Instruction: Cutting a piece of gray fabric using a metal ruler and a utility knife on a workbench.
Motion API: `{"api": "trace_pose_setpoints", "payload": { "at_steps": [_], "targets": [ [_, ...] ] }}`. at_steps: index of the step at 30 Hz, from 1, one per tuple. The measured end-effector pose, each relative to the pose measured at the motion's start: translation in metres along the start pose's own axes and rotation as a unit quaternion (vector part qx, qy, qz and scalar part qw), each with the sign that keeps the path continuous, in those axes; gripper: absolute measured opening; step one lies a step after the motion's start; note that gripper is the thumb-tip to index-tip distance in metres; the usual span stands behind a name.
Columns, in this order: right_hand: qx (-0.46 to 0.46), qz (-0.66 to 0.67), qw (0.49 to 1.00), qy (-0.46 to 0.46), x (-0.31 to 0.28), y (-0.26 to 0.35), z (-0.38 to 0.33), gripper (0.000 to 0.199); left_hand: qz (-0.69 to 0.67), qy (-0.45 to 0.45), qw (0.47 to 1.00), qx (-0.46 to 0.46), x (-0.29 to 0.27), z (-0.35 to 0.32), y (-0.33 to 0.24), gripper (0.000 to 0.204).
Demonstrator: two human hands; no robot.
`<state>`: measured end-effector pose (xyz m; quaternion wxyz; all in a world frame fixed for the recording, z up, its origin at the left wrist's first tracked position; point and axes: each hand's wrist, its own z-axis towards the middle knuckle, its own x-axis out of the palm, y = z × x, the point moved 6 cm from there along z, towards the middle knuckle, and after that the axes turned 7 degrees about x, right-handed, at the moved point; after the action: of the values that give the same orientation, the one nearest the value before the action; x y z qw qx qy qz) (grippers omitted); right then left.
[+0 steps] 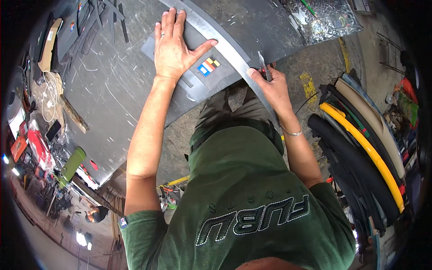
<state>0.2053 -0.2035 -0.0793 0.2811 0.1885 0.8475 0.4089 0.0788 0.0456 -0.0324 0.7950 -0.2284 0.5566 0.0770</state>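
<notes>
A long metal straightedge (229,50) lies slantwise across a dark grey sheet (225,75) on the worktable, its lower end reaching past the table's near edge. My left hand (173,55) rests with fingers spread on the sheet, the thumb tip and fingertips at the straightedge. Beside that thumb, a small patch of blue, orange and yellow (208,66) shows on the sheet. In my right hand (274,88) is a utility knife (266,69), blade pointing away from me. The right thumb touches the straightedge's edge.
Grey offcut strips (101,15) lie at the table's far left. A phone (53,130), a wooden stick (73,113) and a green roll (72,165) are at the left. Clear plastic (330,23) with a green pencil (309,7) sits far right. Rolled material, one yellow (366,150), stands right.
</notes>
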Motion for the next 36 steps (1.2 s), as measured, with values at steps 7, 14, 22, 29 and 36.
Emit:
{"api": "trace_pose_setpoints", "payload": {
  "at_steps": [7, 14, 22, 29, 36],
  "targets": [
    [0.053, 0.016, 0.998, 0.024, 0.0, -0.004, 0.0, 0.033, -0.001, -0.003, 1.0, 0.0, -0.002, 0.0, -0.002, 0.107],
    [0.047, 0.018, 0.999, 0.019, 0.001, 0.001, -0.002, 0.032, -0.005, -0.005, 1.0, -0.001, -0.002, 0.0, 0.0, 0.106],
    [0.06, 0.014, 0.998, 0.021, 0.001, 0.0, -0.001, 0.031, 0.001, 0.0, 1.0, -0.001, -0.002, 0.002, 0.0, 0.106],
    [0.069, 0.013, 0.997, 0.021, -0.001, -0.008, 0.001, 0.036, 0.001, 0.009, 1.0, 0.009, -0.007, 0.005, -0.006, 0.106],
    [0.062, -0.008, 0.998, 0.018, 0.001, -0.006, 0.004, 0.041, -0.352, -0.102, 0.929, 0.052, -0.028, 0.004, -0.013, 0.094]
  ]
}}
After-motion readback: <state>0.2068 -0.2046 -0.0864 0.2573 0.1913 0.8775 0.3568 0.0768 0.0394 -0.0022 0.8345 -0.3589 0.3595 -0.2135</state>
